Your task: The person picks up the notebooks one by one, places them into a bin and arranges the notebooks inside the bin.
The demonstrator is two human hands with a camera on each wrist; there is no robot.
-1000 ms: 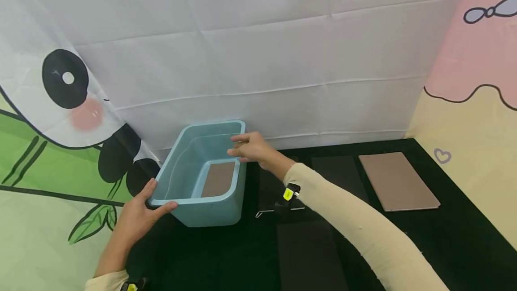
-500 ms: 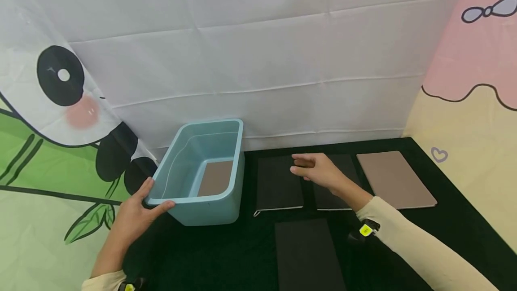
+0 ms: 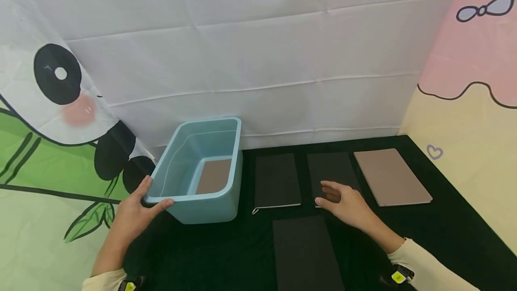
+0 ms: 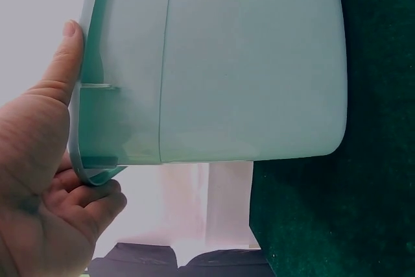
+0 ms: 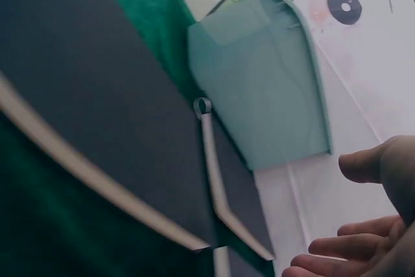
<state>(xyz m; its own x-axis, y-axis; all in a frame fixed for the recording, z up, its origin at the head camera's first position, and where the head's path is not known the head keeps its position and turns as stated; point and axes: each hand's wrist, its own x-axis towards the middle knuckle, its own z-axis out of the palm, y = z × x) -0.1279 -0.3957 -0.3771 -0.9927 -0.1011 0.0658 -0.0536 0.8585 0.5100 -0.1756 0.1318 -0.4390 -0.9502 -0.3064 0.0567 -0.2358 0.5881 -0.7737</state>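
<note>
Bin (image 3: 190, 200) of pale blue plastic, set at left rear of table (image 3: 444, 228), gripped at near-left rim corner by left hand (image 3: 135, 212); brown notebook (image 3: 213, 176) flat inside. Right hand (image 3: 347, 205) loose, holding nothing, spread over near edge of middle black notebook (image 3: 331, 169); contact not clear. Judged a reach for pickup: fingertips needed under that edge. Wrist tag (image 3: 397, 276) unreadable; no other writing found.

White cloth backdrop (image 3: 258, 57), black tabletop (image 3: 226, 255).

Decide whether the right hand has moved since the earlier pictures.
Yes. The right hand went from the blue bin's rim rightward and nearer, over the middle black notebook.
</note>
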